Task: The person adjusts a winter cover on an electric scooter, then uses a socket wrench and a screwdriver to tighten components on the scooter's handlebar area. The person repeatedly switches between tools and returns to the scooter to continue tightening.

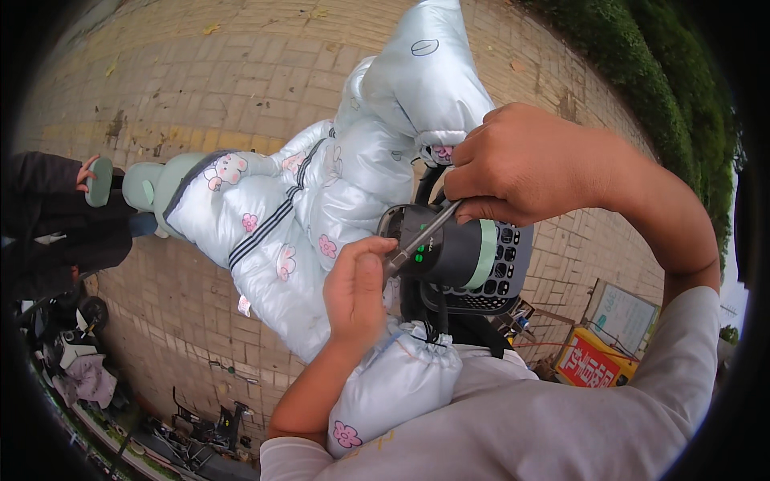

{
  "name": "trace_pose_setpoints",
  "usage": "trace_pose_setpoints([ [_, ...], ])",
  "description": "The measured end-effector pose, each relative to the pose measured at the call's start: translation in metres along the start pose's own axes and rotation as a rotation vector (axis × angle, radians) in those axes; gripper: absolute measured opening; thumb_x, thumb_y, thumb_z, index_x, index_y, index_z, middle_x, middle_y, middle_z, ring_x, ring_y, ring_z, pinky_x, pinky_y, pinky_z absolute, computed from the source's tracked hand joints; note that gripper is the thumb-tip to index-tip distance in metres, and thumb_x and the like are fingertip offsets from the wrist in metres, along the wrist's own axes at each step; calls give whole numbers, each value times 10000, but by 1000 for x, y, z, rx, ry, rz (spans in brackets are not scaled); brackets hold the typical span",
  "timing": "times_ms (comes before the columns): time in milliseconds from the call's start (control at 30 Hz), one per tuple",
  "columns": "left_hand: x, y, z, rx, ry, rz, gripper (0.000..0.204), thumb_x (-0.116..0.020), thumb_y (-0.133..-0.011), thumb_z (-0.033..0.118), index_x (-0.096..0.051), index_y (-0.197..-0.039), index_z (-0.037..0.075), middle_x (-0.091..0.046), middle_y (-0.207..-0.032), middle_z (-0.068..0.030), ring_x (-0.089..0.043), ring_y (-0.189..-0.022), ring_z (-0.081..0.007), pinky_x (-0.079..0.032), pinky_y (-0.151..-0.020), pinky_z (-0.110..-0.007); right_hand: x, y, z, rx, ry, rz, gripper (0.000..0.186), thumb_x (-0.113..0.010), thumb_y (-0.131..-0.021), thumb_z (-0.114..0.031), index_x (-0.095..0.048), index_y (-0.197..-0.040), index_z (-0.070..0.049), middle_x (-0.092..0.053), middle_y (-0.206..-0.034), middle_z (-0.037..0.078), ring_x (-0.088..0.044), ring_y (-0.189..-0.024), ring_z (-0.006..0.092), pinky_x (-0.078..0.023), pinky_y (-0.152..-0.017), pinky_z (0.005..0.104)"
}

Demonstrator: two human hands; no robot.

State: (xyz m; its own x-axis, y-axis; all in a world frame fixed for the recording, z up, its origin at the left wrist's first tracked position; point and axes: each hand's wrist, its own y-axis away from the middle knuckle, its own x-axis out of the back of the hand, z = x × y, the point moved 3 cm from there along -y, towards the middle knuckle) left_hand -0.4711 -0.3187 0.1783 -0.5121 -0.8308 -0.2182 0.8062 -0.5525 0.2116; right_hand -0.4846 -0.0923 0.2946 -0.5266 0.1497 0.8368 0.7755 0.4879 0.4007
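Note:
My right hand (513, 164) is closed on one end of a slim metal tool (429, 228), which slants down-left across a black dashboard (425, 260) with green lights. My left hand (357, 293) is closed round the lower end of that tool, near the display; the tool's tip is hidden by the fingers. A mint band (481, 252) crosses the dashboard housing beside a black basket (509, 264). Shiny pale-blue padded covers (285, 208) with pink flowers drape over the scooter's seat (172, 184) and handlebars, around both hands.
A person in dark clothes (56, 216) stands at left, a hand by the scooter's green rear part. Parked two-wheelers (80, 353) are at lower left. A yellow-red sign box (581, 365) and white board (622, 313) sit at right. A hedge (658, 56) borders the brick pavement (160, 64).

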Motion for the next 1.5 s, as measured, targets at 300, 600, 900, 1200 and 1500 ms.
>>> trace_pose_setpoints([
  [300,-17,-21,3,-43,8,21,338,-424,-1063,274,-576,-1116,-22,-600,-985,-51,-501,-772,-51,-416,-685,-194,-3,0,31,-50,-188,-17,222,-676,-870,-275,-683,-895,-55,-659,-787,155,-643,-771,364,-496,-668,444],
  [600,-52,-41,4,-129,-32,4,280,-446,-1051,202,-559,-1164,-29,-503,-807,35,-351,-652,-18,-307,-605,-178,1,1,68,-9,-135,64,188,-727,-828,-215,-699,-935,-63,-608,-815,81,-591,-814,298,-447,-782,416],
  [900,-57,-33,-4,-425,-87,-31,192,-508,-994,91,-565,-1139,-21,-565,-862,-88,-536,-689,-186,-452,-651,-293,19,10,36,-46,14,51,199,-720,-813,-252,-681,-906,-81,-579,-815,53,-571,-822,268,-416,-796,408],
  [1200,-47,-22,0,-410,-43,79,241,-618,-898,66,-561,-1123,3,-495,-939,-126,-540,-788,-276,-453,-709,-364,7,-12,45,11,101,-23,330,-719,-810,-359,-672,-939,-59,-553,-817,72,-526,-779,293,-408,-750,406],
  [1500,-51,-27,0,-453,-47,91,277,-662,-799,28,-605,-1069,13,-503,-908,-93,-566,-671,-254,-472,-593,-346,-29,58,27,-380,-185,-58,312,-728,-820,-332,-680,-923,-42,-533,-736,85,-506,-696,281,-397,-621,380],
])
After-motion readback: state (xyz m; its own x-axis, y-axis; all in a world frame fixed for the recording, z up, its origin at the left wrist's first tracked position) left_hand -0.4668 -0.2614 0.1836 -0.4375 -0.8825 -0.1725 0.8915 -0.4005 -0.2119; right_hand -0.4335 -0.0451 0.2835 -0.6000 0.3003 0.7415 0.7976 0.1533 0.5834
